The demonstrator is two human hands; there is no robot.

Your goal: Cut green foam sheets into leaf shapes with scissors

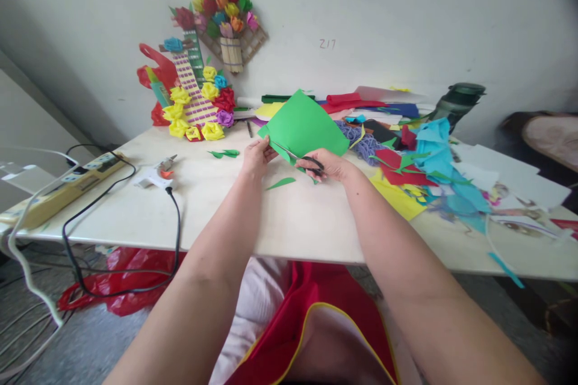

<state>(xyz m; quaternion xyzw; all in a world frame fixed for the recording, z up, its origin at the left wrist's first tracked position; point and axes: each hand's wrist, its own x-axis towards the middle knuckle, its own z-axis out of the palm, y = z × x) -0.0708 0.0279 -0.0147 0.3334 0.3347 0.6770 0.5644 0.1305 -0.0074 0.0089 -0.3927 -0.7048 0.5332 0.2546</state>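
A large sheet of green paper [307, 120] stands tilted above the middle of the table. My left hand [258, 156] pinches its left corner. My right hand [327, 166] is closed round the black handles of a pair of scissors [315, 165], whose blades point left along the paper's lower edge, towards my left fingers. Below the sheet lies a cut green leaf shape [280, 183]. Several more green leaf pieces [224, 153] rest left of my left hand.
A white glue gun [156, 177] with a black cord lies left, by a yellow power strip [67, 186]. Paper flowers [180, 95] stand behind. Paper scraps [406, 168], purple yarn [363, 143] and a dark green bottle [458, 105] crowd the right side.
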